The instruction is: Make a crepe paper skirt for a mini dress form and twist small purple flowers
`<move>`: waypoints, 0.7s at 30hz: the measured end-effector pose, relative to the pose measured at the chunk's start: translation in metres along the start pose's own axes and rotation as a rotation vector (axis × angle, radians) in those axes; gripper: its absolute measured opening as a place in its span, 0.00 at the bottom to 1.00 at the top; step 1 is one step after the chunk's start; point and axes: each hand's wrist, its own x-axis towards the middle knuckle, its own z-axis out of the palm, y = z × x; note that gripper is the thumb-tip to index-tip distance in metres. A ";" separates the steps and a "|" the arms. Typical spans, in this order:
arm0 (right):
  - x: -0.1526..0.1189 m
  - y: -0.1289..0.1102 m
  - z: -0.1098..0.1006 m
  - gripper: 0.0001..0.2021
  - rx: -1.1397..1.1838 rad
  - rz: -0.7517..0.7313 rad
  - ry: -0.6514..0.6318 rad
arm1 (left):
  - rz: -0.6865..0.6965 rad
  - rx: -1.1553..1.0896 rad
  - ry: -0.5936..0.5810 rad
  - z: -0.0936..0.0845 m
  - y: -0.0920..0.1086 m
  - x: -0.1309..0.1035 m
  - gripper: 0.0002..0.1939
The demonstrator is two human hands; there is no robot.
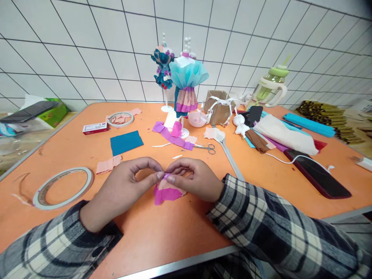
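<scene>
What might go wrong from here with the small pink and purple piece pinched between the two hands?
The piece looks thin and is gathered where the left hand and right hand pinch it, so a sharp pull apart could tear it. Its lower edge hangs loose below the fingers, so the gathers might slip out if either hand let go. The scissors lie beside the purple strip, and a sleeve or hand reaching there could perhaps snag them.

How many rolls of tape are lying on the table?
2: a large roll left of the left hand, and a smaller roll farther back, beside the red-and-white box.
</scene>
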 end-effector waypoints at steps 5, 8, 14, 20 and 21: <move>0.002 0.001 -0.002 0.02 -0.059 -0.055 0.053 | -0.039 -0.269 -0.125 0.001 -0.002 0.001 0.07; 0.003 0.002 -0.004 0.03 -0.101 -0.055 0.056 | -0.030 -0.279 -0.174 -0.002 -0.003 0.002 0.09; -0.001 0.002 -0.002 0.04 -0.185 -0.074 0.025 | 0.007 -0.021 -0.155 0.001 0.000 0.001 0.10; 0.001 0.000 -0.001 0.10 -0.079 0.012 0.059 | 0.002 0.055 -0.026 0.001 0.001 -0.002 0.12; 0.001 0.001 -0.002 0.09 -0.074 0.008 0.057 | -0.004 0.069 -0.011 0.000 0.000 -0.002 0.12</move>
